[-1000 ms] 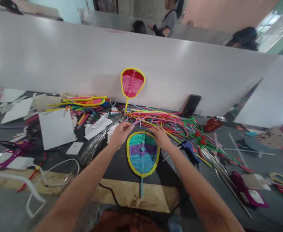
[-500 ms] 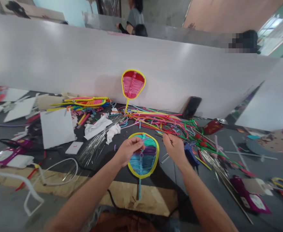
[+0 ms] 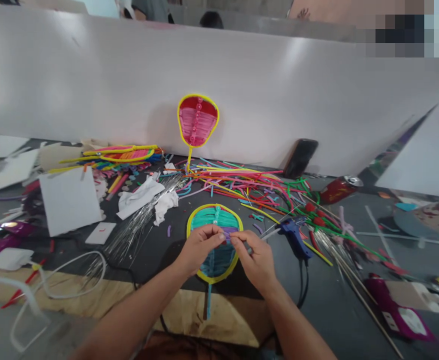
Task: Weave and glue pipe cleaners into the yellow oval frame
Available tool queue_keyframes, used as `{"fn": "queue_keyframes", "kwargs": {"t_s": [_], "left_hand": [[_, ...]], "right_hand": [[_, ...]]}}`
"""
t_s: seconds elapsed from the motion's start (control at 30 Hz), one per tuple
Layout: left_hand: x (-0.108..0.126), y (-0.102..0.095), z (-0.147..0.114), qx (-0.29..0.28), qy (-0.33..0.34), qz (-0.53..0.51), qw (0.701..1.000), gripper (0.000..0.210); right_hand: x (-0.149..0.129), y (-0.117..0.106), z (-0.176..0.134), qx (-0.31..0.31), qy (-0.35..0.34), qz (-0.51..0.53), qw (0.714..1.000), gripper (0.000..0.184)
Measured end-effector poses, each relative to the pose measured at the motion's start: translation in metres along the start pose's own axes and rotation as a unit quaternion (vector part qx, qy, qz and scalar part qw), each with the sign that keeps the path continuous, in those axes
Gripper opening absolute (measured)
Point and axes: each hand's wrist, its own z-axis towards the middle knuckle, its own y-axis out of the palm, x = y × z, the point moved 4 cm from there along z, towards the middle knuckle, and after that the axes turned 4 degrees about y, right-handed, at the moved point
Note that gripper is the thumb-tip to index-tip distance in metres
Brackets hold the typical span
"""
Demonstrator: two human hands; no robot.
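Nearest the wearer, a sheet of brown paper (image 3: 234, 320) is covering the table edge, and the blue handle (image 3: 209, 300) of a yellow-rimmed fan is pointing over it. The fan (image 3: 219, 260) is lying in the middle of the dark table (image 3: 328, 300), its weave running blue, purple and teal from near to far, with a line of beads (image 3: 215, 221) showing on the far part. Over it, two bare hands are meeting, fingertips nearly touching. The left hand (image 3: 203, 246) is pinching a small purple strip (image 3: 227, 233) between thumb and forefinger, and the right hand (image 3: 256, 257) is gripping its other side; against the purple weave, I cannot tell how long the strip is. The work seems to be shaping it, so it would be going best with light, even pressure from both thumbs, without flattening the fuzz, and with the knuckles staying clear of the beads. To the right, a blue glue gun (image 3: 296, 239) is lying close by; its nozzle is best treated as hot, with the right wrist avoiding it. Farther off, coloured pipe cleaners (image 3: 242, 182) are spreading in a tangle, and beyond them a pink and red fan (image 3: 198, 120) is standing before a white panel (image 3: 264, 95).
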Motion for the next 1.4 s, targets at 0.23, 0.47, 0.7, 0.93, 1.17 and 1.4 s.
{"fn": "queue_keyframes", "kwargs": {"t_s": [0.23, 0.47, 0.7, 0.93, 1.17, 1.4], "left_hand": [[0.000, 0.002, -0.007, 0.019, 0.010, -0.026, 0.999, 0.025], [0.002, -0.004, -0.006, -0.071, -0.096, -0.034, 0.992, 0.039], [-0.001, -0.007, -0.008, -0.100, -0.127, 0.037, 0.986, 0.023], [0.004, -0.007, -0.006, -0.048, -0.045, 0.038, 0.997, 0.014], [0.008, -0.011, -0.006, 0.020, 0.006, -0.015, 1.000, 0.014], [0.003, -0.009, -0.007, 0.022, 0.017, -0.011, 1.000, 0.016]], "right_hand": [[-0.005, 0.008, -0.003, 0.011, -0.126, -0.067, 0.990, 0.012], [0.004, 0.003, 0.001, -0.024, -0.066, -0.017, 0.997, 0.016], [-0.003, 0.003, -0.001, -0.060, -0.145, -0.030, 0.987, 0.014], [-0.008, 0.003, -0.003, -0.015, -0.161, -0.063, 0.985, 0.009], [-0.011, 0.008, -0.005, 0.001, -0.170, -0.066, 0.983, 0.009], [-0.003, 0.009, -0.006, -0.004, -0.098, -0.003, 0.995, 0.028]]}}
